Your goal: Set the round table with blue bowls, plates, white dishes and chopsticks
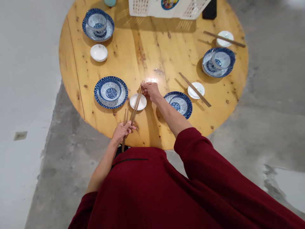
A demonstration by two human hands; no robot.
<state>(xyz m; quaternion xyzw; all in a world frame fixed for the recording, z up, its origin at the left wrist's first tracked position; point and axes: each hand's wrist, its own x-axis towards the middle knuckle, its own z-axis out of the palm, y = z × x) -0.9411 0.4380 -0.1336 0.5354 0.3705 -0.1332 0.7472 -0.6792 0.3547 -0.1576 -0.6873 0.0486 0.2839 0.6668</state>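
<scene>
right hand (149, 89) pinches chopstick pair (137, 105) by far ends, over white dish (142, 102) | left hand (122, 130) grips other chopsticks (123, 145) at near edge of table (164, 140) | open room past dish (loads, tbh)

Wooden table (124, 63) with saucers (143, 102), perhaps phone (209, 10)

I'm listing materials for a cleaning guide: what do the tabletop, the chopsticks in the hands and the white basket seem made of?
Round tabletop: wood, probably varnished; knots show and light glares off it.
Chopsticks: probably wood or bamboo, by their brown colour; finish too small to judge.
White basket: likely smooth plastic, given its regular perforations.
</scene>
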